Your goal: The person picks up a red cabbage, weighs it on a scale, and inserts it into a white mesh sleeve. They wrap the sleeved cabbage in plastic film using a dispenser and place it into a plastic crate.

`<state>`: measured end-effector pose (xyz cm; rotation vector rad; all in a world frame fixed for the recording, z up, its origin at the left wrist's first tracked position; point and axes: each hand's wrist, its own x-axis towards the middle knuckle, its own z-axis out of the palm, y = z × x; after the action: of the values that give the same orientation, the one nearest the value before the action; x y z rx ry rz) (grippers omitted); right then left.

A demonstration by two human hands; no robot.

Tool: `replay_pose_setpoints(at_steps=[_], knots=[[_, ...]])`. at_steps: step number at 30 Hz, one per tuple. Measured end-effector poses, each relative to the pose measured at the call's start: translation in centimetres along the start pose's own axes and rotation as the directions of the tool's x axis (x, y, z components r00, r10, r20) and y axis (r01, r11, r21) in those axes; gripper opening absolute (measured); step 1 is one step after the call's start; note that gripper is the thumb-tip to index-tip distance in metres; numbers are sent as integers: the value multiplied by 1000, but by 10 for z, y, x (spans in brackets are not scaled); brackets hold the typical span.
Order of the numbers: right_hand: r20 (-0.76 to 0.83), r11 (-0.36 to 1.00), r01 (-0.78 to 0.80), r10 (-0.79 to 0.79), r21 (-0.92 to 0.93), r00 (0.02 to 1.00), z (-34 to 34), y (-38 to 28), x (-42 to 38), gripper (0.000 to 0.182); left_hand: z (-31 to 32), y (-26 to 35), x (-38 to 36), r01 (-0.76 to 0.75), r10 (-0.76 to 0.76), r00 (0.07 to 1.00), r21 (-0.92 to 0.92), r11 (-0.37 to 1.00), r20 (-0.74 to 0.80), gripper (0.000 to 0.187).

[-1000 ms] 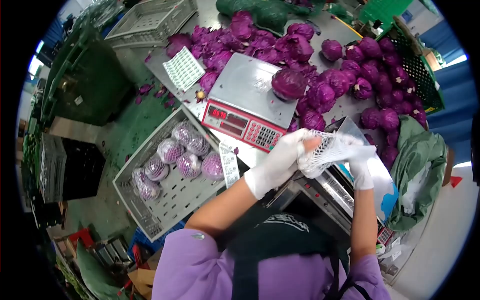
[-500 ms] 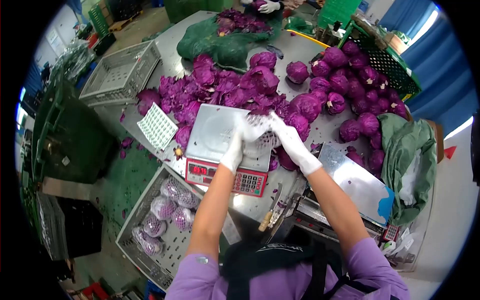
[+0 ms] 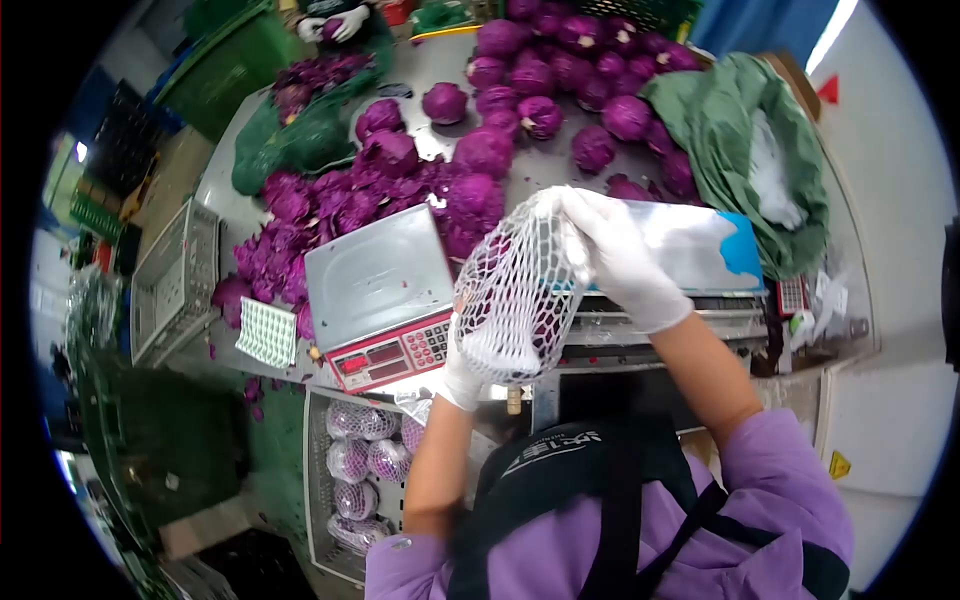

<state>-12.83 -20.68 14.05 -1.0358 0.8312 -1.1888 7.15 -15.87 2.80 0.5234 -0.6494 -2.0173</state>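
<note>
A white foam net sleeve point(image 3: 520, 275) is stretched between my two gloved hands, with purple showing through its mesh. My right hand point(image 3: 622, 255) is closed on the sleeve's upper end, fingers pinched at its rim. At the lower end, my left hand point(image 3: 462, 375) grips it, fingers partly hidden by the mesh. Left of the sleeve stands a scale point(image 3: 380, 270) with a bare metal plate and a red keypad front. Just beyond the sleeve lie red cabbages point(image 3: 483, 152) and a heap of loose purple leaves point(image 3: 345, 205).
A grey crate point(image 3: 313, 480) below the scale holds several net-wrapped cabbages point(image 3: 350, 460). A metal-topped machine point(image 3: 680, 240) stands at right, near a green sack point(image 3: 735, 150). An egg-tray-like sheet point(image 3: 267, 333) lies left. Another person's gloved hands point(image 3: 347, 22) hold a cabbage at the back.
Both hands have moved off the scale, nearer my body and to its right, with the net sleeve, which now hangs stretched wide. The view has turned to the right.
</note>
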Motion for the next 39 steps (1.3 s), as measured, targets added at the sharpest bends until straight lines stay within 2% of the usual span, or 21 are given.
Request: replay_pose_setpoints(at_steps=[1, 2, 3, 4, 5, 6, 7, 9, 10, 11, 13, 14, 16, 21, 24, 27, 29, 30, 31, 33, 39], knots=[[-136, 997, 34, -25, 68, 990, -14, 24, 1, 31, 3, -11, 2, -55, 124, 988, 536, 843, -95, 64], [-259, 999, -25, 11, -47, 966, -30, 41, -7, 31, -1, -13, 5, -393, 245, 915, 851, 348, 322, 60], [-337, 987, -54, 1, -150, 941, -39, 63, -19, 27, 0, -24, 13, -405, 226, 912, 846, 348, 343, 60], [-339, 985, -163, 137, -51, 931, -48, 94, -31, 20, 4, -37, 21, -215, 164, 974, 397, 892, 160, 52], [-271, 982, -119, 155, 145, 950, -32, 87, -57, 17, 9, -47, 28, 41, -26, 998, -286, 957, 56, 44], [-327, 948, -113, 212, 297, 921, -43, 95, -68, 21, 24, -41, 31, 168, -50, 964, -448, 878, 262, 57], [-371, 892, -92, 276, 444, 887, -58, 104, -77, 26, 47, -42, 36, 152, -180, 982, -321, 935, -60, 57], [-434, 970, -99, 189, 223, 881, -101, 86, -79, 37, 96, -39, 46, 127, -129, 976, -24, 992, -174, 66], [-404, 994, 42, 2, 99, 915, -131, 76, -87, 48, 100, -45, 56, 86, -65, 986, 133, 987, -154, 68], [-465, 980, 22, 75, 199, 882, -140, 47, -88, 59, 114, -39, 57, 150, -100, 979, 301, 942, -175, 60], [-318, 953, 98, -1, 288, 948, -161, 11, -107, 57, 100, -69, 92, -117, 156, 987, 768, 630, 21, 50], [-332, 953, 109, -9, 284, 943, -171, 9, -110, 57, 118, -72, 99, -33, 125, 991, 830, 558, -45, 45], [-375, 925, -3, -151, -381, 915, -194, 14, -111, 58, 108, -95, 133, -84, 119, 992, 872, 483, 29, 45], [-470, 856, -194, -63, -479, 880, -225, 17, -123, 58, 106, -114, 170, -153, 100, 987, 931, 332, 127, 48], [-426, 800, -259, 4, -541, 905, -247, 12, -138, 58, 101, -85, 171, -33, -67, 996, 918, 394, 65, 45], [-294, 571, -222, -35, -790, 955, -276, -6, -171, 53, 101, -41, 131, -129, 102, 985, 989, -75, 136, 41], [107, -6, 108, -187, -994, 977, -298, -20, -198, 61, 74, -22, 102, -431, -31, 868, 720, -545, 496, 49], [285, -249, 255, -95, -934, 954, -313, -22, -209, 61, 62, -18, 89, -511, -194, 835, 594, -621, 515, 55], [289, -247, 258, -96, -934, 953, -320, -25, -215, 61, 51, -16, 79, -591, -355, 788, 455, -666, 504, 61], [269, -488, 377, 277, -787, 922, -329, -29, -221, 55, 44, -17, 72, -683, -552, 707, 226, -694, 443, 59], [424, -360, 429, 98, -828, 900, -335, 9, -197, 29, 43, -62, 91, -637, -482, 737, 248, -730, 474, 49]])
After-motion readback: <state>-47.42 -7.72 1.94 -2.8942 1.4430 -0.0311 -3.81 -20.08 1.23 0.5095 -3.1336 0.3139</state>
